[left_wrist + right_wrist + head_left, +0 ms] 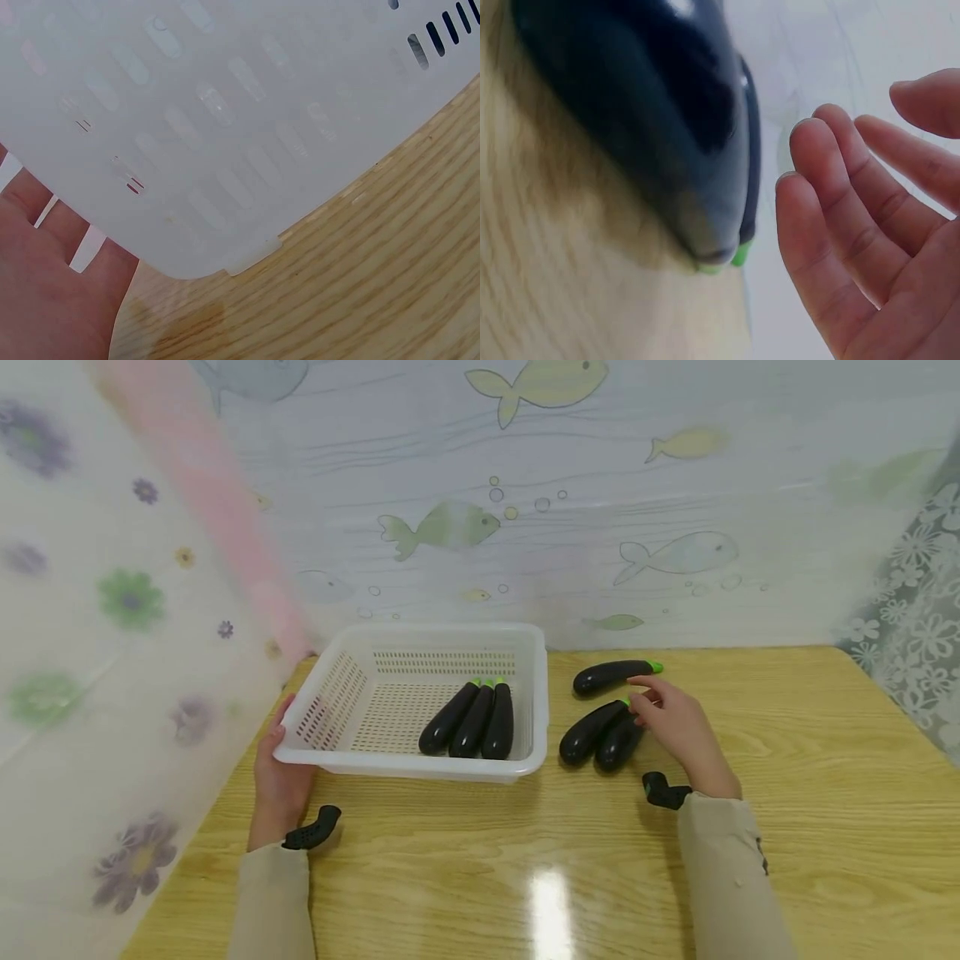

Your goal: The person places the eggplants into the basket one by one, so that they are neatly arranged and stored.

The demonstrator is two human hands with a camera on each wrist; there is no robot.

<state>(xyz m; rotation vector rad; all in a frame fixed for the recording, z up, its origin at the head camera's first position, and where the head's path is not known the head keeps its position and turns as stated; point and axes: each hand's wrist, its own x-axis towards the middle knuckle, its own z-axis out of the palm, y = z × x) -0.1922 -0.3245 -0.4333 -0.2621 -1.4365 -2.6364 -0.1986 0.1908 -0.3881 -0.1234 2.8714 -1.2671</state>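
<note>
My left hand [281, 777] holds the front left corner of a white plastic basket [420, 766], thumb at the rim; in the left wrist view its fingers [64, 225] reach behind the slotted wall. Three dark eggplants [472, 722] with green tips lie side by side in the basket's right part. Over the table to the right, my right hand [678, 718] has loosely bent fingers and holds nothing. Near its fingertips are two eggplants [588, 735] lying together, and a third eggplant [611, 677] lies behind them. The right wrist view shows a gap between the fingers [802, 217] and a nearby eggplant [645, 112].
The wooden table [450, 860] meets a wall covering [562, 568] with fish drawings at its back edge. A flowered covering [135, 693] runs along the left side, and lacy cloth [922, 610] hangs at the right. Each wrist carries a black camera mount [311, 829].
</note>
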